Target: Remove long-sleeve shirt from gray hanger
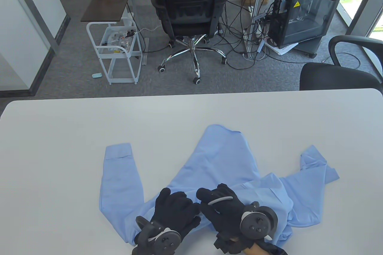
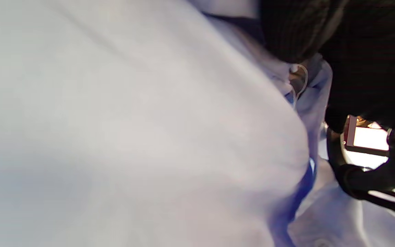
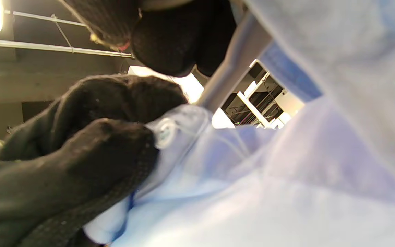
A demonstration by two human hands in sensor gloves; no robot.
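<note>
Right hand (image 1: pixel 223 207) curled around gray hanger hook (image 1: pixel 220 200), gripping it. Left hand (image 1: pixel 173 207) right beside it, touching, fingers (image 3: pixel 91 151) pinching shirt edge by a button (image 3: pixel 166 132). Light blue long-sleeve shirt (image 1: pixel 215 162) lies flat under both hands, near table (image 1: pixel 59 147) front edge, sleeves out to each side.

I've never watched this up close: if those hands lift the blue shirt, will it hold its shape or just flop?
Probably flop: the shirt lies creased and spread on the table, sleeves bent. It looks thin, so likely light. The right hand holds the gray hanger, which looks rigid, so that part should stay stiff. The left hand rests on the fabric.
</note>
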